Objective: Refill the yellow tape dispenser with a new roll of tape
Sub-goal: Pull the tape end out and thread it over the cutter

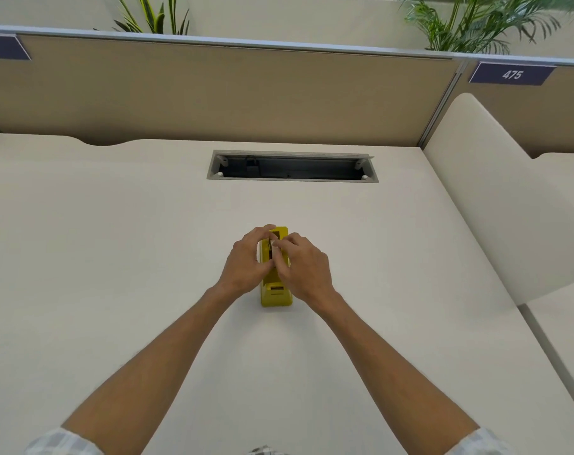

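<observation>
The yellow tape dispenser [275, 295] stands on the white desk [115, 241] in the middle of the view, its long axis pointing away from me. My left hand [248, 262] wraps its left side, fingers curled over the far top. My right hand [303, 262] covers its right side, with fingertips pinched at the slot in the dispenser's top, where a small pale piece shows between the fingers. Whether that piece is a tape roll, I cannot tell. Most of the dispenser's middle is hidden by both hands.
An open cable tray slot [292, 167] is set in the desk behind the dispenser. A tan partition [213, 93] closes the back, a white side divider [496, 198] the right. Plants rise behind the partition.
</observation>
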A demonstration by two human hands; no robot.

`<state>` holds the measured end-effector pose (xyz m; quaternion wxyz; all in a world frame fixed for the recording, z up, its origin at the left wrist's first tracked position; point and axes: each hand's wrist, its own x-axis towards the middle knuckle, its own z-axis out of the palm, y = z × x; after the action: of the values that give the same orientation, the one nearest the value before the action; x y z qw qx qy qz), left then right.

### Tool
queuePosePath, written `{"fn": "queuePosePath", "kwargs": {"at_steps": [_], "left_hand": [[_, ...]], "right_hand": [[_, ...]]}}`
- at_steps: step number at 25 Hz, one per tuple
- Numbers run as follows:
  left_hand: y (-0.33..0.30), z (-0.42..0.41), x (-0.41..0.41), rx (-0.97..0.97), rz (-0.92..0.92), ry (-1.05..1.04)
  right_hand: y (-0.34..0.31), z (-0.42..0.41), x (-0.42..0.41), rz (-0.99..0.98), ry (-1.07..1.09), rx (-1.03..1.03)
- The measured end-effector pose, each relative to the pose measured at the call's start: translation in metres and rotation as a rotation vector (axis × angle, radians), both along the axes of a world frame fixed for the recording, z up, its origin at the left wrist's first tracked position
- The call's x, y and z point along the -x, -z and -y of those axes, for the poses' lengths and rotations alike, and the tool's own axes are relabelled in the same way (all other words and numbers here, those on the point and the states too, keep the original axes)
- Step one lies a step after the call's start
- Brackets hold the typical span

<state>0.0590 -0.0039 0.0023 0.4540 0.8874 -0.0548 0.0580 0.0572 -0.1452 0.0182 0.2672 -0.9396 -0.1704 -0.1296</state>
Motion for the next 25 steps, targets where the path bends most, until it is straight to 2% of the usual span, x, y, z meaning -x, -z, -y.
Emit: {"fn": "queuePosePath", "kwargs": {"at_steps": [4, 9, 21, 25], "left_hand": [[-0.001, 0.002, -0.001, 0.017, -0.007, 0.015], [0.006, -0.004, -0.003, -0.132, 0.018, -0.022], [0.007, -0.005, 0.0, -0.152, 0.078, -0.02], [0.003, -0.005, 0.001, -0.175, 0.086, -0.012]], "right_hand": [[-0.003, 0.0, -0.003, -0.023, -0.011, 0.005], [-0.003, 0.003, -0.004, -0.028, -0.034, -0.002], [-0.009, 0.009, -0.014, -0.121, -0.063, -0.022], [-0.014, 0.007, -0.016, -0.053, -0.103, 0.092]]}}
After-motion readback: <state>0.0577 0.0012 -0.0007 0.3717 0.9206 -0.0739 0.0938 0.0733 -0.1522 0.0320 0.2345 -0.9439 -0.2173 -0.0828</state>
